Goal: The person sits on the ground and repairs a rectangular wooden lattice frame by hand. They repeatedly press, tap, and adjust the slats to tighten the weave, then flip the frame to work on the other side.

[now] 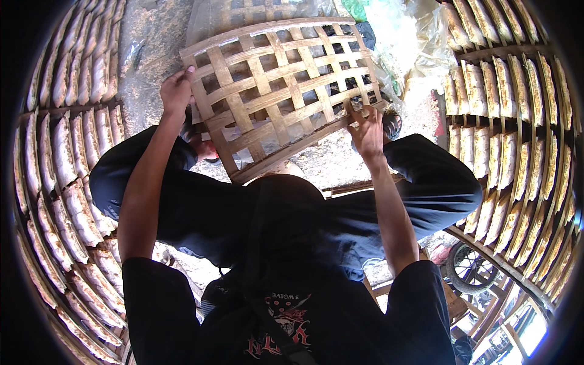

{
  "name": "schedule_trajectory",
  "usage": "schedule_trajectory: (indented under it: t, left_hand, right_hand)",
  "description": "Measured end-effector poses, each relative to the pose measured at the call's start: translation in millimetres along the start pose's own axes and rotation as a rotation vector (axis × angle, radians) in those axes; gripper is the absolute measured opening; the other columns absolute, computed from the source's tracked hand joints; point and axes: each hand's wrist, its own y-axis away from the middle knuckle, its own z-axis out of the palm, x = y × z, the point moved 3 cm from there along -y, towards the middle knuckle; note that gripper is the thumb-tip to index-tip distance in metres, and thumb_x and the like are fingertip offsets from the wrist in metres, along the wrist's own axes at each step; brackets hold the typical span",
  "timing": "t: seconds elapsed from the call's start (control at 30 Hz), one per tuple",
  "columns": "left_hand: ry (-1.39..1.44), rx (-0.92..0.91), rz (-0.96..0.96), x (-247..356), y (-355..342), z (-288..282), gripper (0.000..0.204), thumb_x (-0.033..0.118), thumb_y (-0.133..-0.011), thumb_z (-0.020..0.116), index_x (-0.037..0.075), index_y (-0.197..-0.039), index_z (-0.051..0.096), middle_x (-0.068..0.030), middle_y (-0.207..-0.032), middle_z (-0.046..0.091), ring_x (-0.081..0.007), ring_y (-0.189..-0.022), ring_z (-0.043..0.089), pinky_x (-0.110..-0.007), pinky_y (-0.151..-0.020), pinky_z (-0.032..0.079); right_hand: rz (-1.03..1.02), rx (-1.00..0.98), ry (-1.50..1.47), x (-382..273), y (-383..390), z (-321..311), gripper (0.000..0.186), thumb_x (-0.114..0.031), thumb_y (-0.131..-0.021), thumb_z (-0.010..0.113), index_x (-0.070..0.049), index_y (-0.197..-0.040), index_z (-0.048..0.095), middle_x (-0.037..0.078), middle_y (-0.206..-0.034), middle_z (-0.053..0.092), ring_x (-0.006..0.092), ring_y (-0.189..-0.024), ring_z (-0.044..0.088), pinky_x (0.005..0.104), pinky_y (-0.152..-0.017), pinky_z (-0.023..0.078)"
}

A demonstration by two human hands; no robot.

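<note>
A woven bamboo lattice tray, rectangular with a slatted frame, is held up tilted in front of my crossed legs. My left hand grips its left edge, thumb along the frame and the other fingers hidden behind. At the lower right corner, my right hand has its fingers bent over the bottom rail. The tray's openings hold nothing; the ground and dark bits show through them. Behind it lies another flat lattice piece, partly under clear plastic.
Racks of filled, pale, crusty slats stand at my left and right. Crumpled clear plastic sheeting lies at the far right of the crumb-strewn ground. A spoked wheel shows behind at lower right.
</note>
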Motion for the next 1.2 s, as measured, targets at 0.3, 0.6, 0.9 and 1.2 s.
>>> schedule_trajectory:
  t: [0.3, 0.6, 0.9, 1.2]
  left_hand:
    - [0.017, 0.011, 0.031, -8, -9, 1, 0.037, 0.033, -0.089, 0.065, 0.001, -0.108, 0.067, -0.0029, -0.077, 0.065, -0.0078, -0.06, 0.059, -0.024, -0.048, 0.051]
    - [0.054, 0.006, 0.016, -7, -4, 1, 0.038, 0.033, -0.088, 0.066, 0.001, -0.109, 0.067, -0.0046, -0.078, 0.066, -0.0094, -0.062, 0.061, -0.025, -0.049, 0.053]
    - [0.069, -0.006, 0.004, -3, 1, 3, 0.036, 0.034, -0.088, 0.066, 0.0, -0.102, 0.068, -0.0045, -0.075, 0.065, -0.0092, -0.06, 0.06, -0.025, -0.05, 0.051]
    - [0.1, -0.019, 0.028, -12, -6, 2, 0.038, 0.036, -0.086, 0.068, 0.0, -0.1, 0.069, -0.0051, -0.075, 0.065, -0.0104, -0.062, 0.061, -0.026, -0.051, 0.053]
  right_hand:
    - [-0.13, 0.112, -0.111, 6, 1, 2, 0.053, -0.018, -0.072, 0.075, -0.025, -0.123, 0.061, 0.012, -0.12, 0.045, 0.0324, -0.109, 0.045, 0.0437, -0.091, 0.043]
    - [-0.05, 0.201, -0.347, -1, 1, 1, 0.042, -0.002, -0.063, 0.073, -0.008, -0.104, 0.068, 0.013, -0.118, 0.051, 0.0329, -0.112, 0.048, 0.0413, -0.095, 0.041]
    - [-0.07, 0.291, -0.155, 3, -12, -41, 0.02, -0.02, -0.079, 0.071, -0.001, -0.088, 0.071, 0.02, -0.094, 0.065, 0.0351, -0.091, 0.062, 0.0439, -0.081, 0.049]
    - [0.259, 0.315, -0.042, 32, 7, -34, 0.017, -0.014, -0.072, 0.074, -0.004, -0.085, 0.072, 0.016, -0.095, 0.066, 0.0318, -0.088, 0.061, 0.0387, -0.084, 0.048]
